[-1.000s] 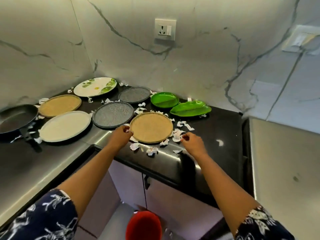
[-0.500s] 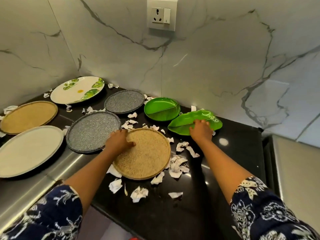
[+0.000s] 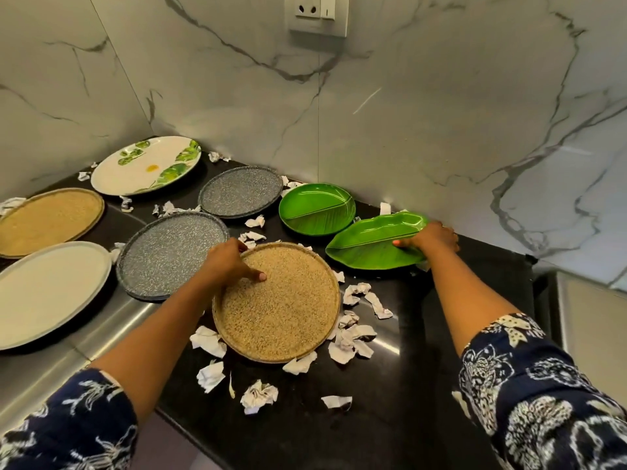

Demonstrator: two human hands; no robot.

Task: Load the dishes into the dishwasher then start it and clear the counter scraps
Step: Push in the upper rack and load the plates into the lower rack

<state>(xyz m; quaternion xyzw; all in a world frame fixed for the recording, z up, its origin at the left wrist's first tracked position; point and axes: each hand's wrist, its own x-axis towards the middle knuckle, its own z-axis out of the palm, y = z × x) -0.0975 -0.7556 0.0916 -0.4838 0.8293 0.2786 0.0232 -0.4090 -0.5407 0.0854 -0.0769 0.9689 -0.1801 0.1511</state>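
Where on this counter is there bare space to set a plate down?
Bare black counter lies right of the leaf dish, up to the wall. A scrap-light strip runs along the near edge. Around the tan plate, paper scraps crowd it. The left side is filled with plates.

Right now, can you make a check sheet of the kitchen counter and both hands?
Surface: black counter, steel strip on the left.
Job's things: tan plate, leaf dish, round green dish, two grey plates, cream plate, leaf-print plate, second tan plate.
Clutter: paper scraps scattered around the plates.
Grippers: left hand grips the tan plate's rim, thumb on top; right hand holds the leaf dish's edge.
Cables: nothing seen.
Surroundings: marble wall, socket.
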